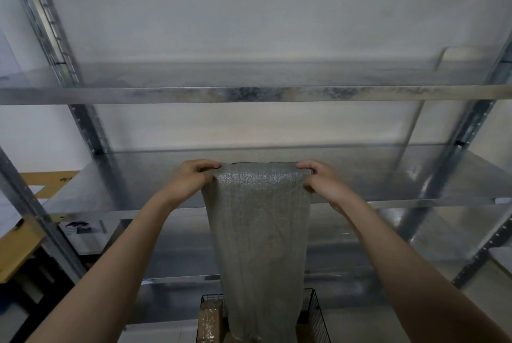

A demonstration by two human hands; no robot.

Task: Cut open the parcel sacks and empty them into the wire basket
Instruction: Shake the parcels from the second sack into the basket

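Metal shelves (249, 93) stand behind. Left hand (191, 176) and right hand (321, 179) pinch the upside-down woven sack (260, 231), emptying it into the wire basket (315, 312) below; next, shake.

Both arms raised, extended; left hand (194, 176), right hand (322, 179) clenched, level, apart.

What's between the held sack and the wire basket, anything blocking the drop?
Nothing visible. Both hands, left hand and right hand, grip the sack by its top edge; it hangs straight down into the wire basket, where brown parcels already lie. The shelves sit behind it.
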